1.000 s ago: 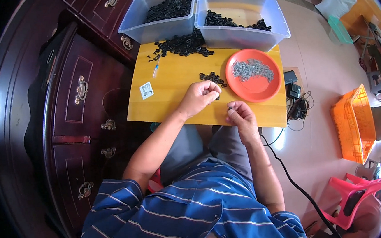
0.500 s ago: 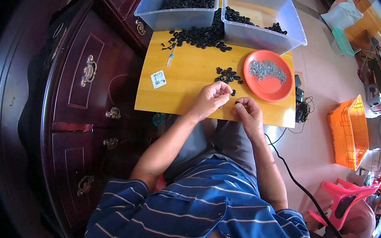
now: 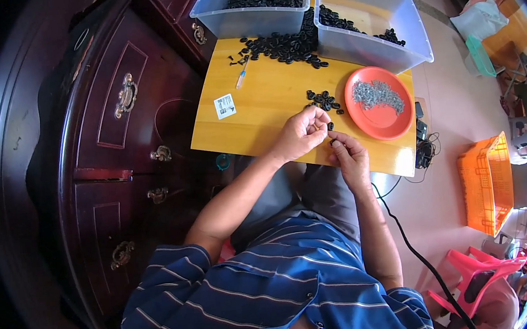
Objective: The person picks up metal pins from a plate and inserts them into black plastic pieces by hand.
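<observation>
Above the near edge of the wooden table, my two hands are close together. My right hand pinches a small black oval piece between thumb and fingertips. Just to the left, my left hand has its thumb and fingers pressed together; what they hold, if anything, is too small to make out. Beyond the fingers lies a small group of loose black oval pieces, with a single piece nearer to me. A red plate to the right bears a heap of tiny silvery-grey parts.
Two clear plastic bins with black pieces stand at the back, a black pile before them. A white label and a thin blue-and-clear tool lie left. Dark drawers flank the table; an orange crate stands right.
The whole view has shifted slightly, so the table appears a little further right. My left fingertips have come a little closer to my right hand, which still pinches the black oval piece.
</observation>
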{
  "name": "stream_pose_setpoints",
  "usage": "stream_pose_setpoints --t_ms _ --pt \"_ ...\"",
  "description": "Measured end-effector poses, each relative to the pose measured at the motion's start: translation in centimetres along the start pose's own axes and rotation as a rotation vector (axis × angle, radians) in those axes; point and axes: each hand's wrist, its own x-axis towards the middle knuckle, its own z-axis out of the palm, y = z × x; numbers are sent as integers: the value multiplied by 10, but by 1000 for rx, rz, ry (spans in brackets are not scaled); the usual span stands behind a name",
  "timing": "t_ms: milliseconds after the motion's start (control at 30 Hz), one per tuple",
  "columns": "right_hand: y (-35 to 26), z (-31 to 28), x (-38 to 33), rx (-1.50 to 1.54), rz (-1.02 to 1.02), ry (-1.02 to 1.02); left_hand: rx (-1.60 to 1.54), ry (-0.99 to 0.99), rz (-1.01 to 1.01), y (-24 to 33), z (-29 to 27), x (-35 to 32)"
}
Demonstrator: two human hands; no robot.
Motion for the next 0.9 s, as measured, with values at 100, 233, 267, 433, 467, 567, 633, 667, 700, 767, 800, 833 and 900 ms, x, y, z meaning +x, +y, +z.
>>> stream_pose_setpoints --t_ms 100,233,267,433,467,567,633,667,700,767,800,833,900 --pt "-4 0 0 54 -66 -30 -4 -10 2 -1 2 2" --pt "-4 -3 2 117 -64 -39 30 -10 -8 -2 5 4" --pt "-3 -4 2 113 -55 -42 32 -13 -10 -2 5 5" --pt "-1 -4 5 76 -46 -27 47 -58 -32 -4 4 5" --pt "-1 -3 5 89 -35 -18 48 -59 -34 -4 4 5" --pt "1 -4 5 106 -30 -5 47 -67 -26 -3 5 5" --pt "0 -4 5 111 -26 -4 55 -65 -41 -3 4 5" --pt "0 -4 5 114 -22 -3 55 -64 -41 -2 4 5" --pt "0 -4 5 114 -22 -3 57 -50 -45 -3 4 6" --pt "0 -4 6 126 -27 -7 59 -35 -49 -3 3 6" --pt "0 -4 6 126 -27 -7 54 -45 -49 -4 3 6" --pt "0 -4 6 135 -29 -11 49 -55 -48 -4 3 5" --pt "-1 -4 6 143 -31 -15 33 -59 -41 -5 4 5"
